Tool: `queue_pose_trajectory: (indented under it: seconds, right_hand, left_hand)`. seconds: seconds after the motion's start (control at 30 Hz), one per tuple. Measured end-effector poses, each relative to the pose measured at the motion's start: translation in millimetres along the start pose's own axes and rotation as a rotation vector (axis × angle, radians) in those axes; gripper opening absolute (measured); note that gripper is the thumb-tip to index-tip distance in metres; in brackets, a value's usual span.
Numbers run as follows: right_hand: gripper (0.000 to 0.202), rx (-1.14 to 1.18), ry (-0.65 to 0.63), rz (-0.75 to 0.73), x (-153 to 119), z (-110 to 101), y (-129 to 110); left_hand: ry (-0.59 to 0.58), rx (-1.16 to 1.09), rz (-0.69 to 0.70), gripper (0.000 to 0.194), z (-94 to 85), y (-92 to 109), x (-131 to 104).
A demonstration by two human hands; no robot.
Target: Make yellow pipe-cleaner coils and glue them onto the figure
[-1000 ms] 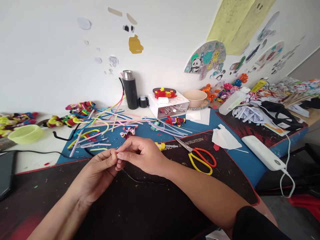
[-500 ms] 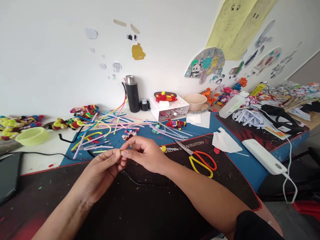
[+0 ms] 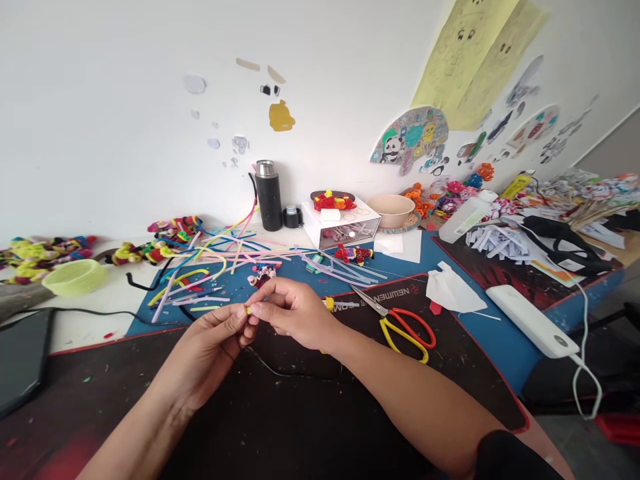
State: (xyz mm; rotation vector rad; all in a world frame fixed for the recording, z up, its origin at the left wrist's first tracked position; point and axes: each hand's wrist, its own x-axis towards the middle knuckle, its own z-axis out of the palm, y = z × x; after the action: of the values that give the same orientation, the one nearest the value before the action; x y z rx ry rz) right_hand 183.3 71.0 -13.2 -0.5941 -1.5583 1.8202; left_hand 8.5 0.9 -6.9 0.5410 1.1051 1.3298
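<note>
Both hands meet above the dark mat [image 3: 280, 427], fingertips touching. A tiny yellow-green piece [image 3: 249, 311] shows between them. My left hand [image 3: 213, 340] pinches it from the left, thumb against the index finger. From the right, my right hand [image 3: 295, 313] pinches the same piece between thumb and index finger, its other fingers curled behind. Just beyond the fingertips sits a small pink, white and dark fuzzy figure [image 3: 262, 274]. Scissors [image 3: 390, 320] with one red and one yellow handle lie open to the right of my right hand.
Coloured pipe cleaners [image 3: 220, 253] spread over the blue surface behind the hands. Farther back stand a black flask [image 3: 269, 200], a white drawer box [image 3: 315, 227] and a beige bowl [image 3: 391, 208]. A white power bank [image 3: 533, 321] lies right, a dark tablet-like device [image 3: 23, 363] left.
The whole view has shifted slightly, so things appear a little lower and farther right. The yellow-green piece now shows more clearly between the fingertips. Both hands keep their pinch.
</note>
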Motion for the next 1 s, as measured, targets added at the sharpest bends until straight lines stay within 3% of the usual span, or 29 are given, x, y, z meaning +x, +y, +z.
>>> queue_pose_trajectory:
  seconds: [0.57,1.0]
  right_hand:
    - [0.044,0.238,-0.048,0.049,3.7,7.6,9.3]
    - [0.028,0.05,0.054,-0.013,8.3,-2.9,0.9]
  left_hand:
    - [-0.03,0.091,0.078,0.047,-12.6,-3.6,4.8]
    - [0.084,-0.058,0.04,0.044,1.7,-1.4,8.9]
